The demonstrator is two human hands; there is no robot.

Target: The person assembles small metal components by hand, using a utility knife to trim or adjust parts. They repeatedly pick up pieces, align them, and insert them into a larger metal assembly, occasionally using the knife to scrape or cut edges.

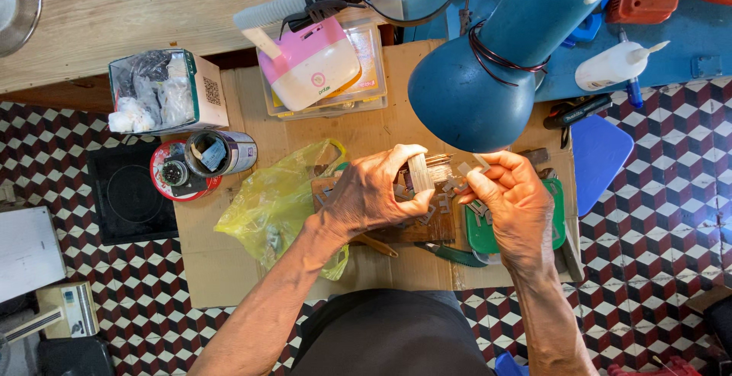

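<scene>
Both hands meet under the blue metal lamp (pixel 488 78) for light, left hand (pixel 374 193) pinching a flat grey metal strip (pixel 419 172), right hand (pixel 512 197) pinching a small grey metal piece (pixel 465 168).

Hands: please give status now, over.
Left hand pinches a flat strip. Right hand grips a small piece. Blue lamp hangs close above.

head cam | one view only, worn on the person's head | looks almost straight down onto cardboard work surface (pixel 229 269) and tiled floor (pixel 656 216) | close, forearms fill lower frame | blue lamp shade (pixel 465 94) nearest lens
</scene>
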